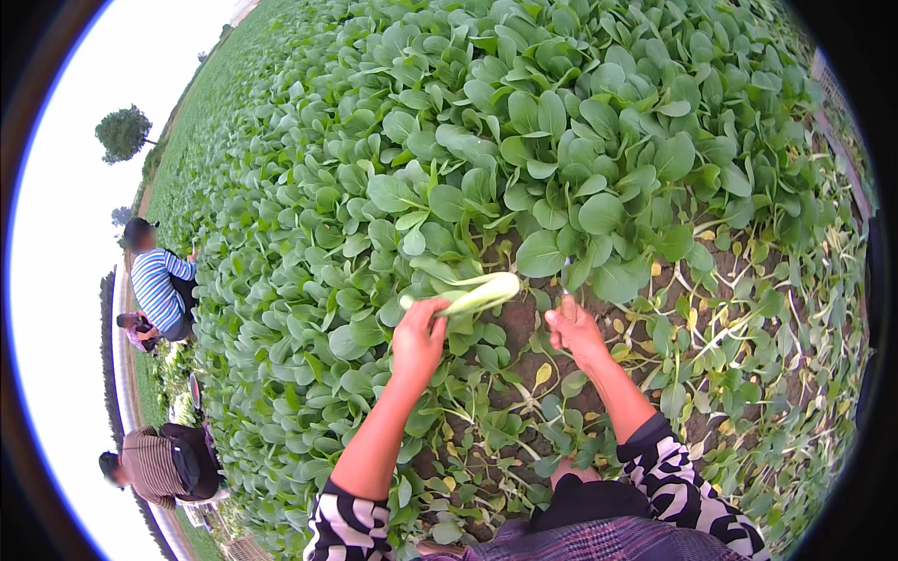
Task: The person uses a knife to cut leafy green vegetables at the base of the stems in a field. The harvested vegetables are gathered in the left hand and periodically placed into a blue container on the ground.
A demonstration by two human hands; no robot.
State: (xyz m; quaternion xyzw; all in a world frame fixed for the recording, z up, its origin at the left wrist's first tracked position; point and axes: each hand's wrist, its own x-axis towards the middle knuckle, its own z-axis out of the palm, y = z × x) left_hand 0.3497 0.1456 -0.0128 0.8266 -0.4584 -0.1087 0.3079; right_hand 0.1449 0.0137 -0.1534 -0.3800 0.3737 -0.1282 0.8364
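A cut head of leafy greens with a pale base, like bok choy (490, 293), is gripped in my left hand (419, 338); it is slightly blurred. My right hand (577, 332) is closed on the handle of a small knife (567, 280), whose blade points away from me and is partly hidden by leaves. Just beyond both hands stand dense rows of growing greens (540, 161). Beneath them, brown soil (518, 321) shows with loose leaves on it.
Cut stalks and yellowing leaves (708, 350) litter the ground at the right. Several people work at the left, one in a blue striped shirt (156, 289) and one in a brown striped shirt (150, 463). A crate (245, 548) stands at the lower left.
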